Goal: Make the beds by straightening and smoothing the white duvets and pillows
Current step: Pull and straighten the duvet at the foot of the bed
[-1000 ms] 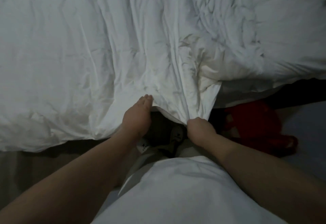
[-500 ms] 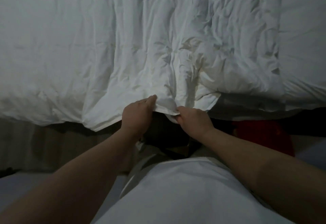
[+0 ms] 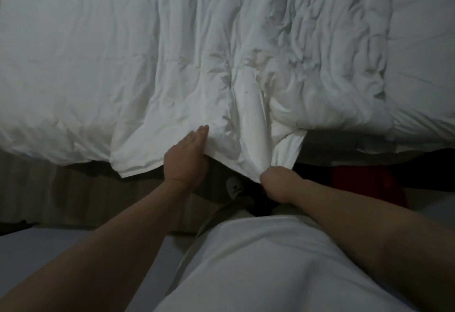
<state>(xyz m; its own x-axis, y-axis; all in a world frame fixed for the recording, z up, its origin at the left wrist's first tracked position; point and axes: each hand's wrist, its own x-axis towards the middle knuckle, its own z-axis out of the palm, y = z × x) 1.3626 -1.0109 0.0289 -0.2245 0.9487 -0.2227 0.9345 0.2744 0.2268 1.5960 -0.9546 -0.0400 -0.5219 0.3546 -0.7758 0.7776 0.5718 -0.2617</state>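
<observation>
The white duvet [image 3: 123, 65] lies spread on the bed [image 3: 423, 53], wrinkled in the middle. A red thing [image 3: 364, 183] below is mostly hidden, too dark to identify. Left hand [image 3: 187, 156] rests w/ straight fingers on the duvet edge. Right hand [image 3: 278, 183] has its grip clamped on a bunched fold.

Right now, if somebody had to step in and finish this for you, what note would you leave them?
Left hand: fingers straight, laid on the near edge of the duvet; thumb hidden.
Right hand: a fist gripping the same edge, cloth bunched in it.
Done: the duvet lies spread out, and its left part is fairly smooth.
Left: creases run up from the right hand's grip and across the right part. Pull the edge taut, then smooth them flat.
</observation>
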